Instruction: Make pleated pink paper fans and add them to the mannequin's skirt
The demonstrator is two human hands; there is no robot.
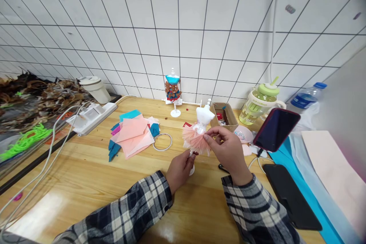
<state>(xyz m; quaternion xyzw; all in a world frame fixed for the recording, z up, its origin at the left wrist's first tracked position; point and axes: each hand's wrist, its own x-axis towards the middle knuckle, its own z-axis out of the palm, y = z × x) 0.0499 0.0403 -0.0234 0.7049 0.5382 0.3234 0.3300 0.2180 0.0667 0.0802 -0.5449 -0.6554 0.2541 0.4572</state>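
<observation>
A small white mannequin (204,114) wears a ruffled peach skirt (196,139) around its lower part. Below the skirt, my left hand (179,170) is closed round the mannequin's stand, whose round base shows partly behind the fingers. My right hand (225,148) pinches the right edge of the skirt between thumb and forefinger. Farther back stands a second mannequin (172,88) with a blue top and a brown and red skirt. Peach, pink and blue sheets (133,135) lie in a pile on the left, with a white ring (162,142) beside them.
Behind my right hand are an open cardboard box (236,122), a pink dish (243,134), a green-lidded jug (259,103) and a propped phone (276,129). A black phone (292,196) lies at the right. A power strip (93,118) and white cup (95,89) are at the left.
</observation>
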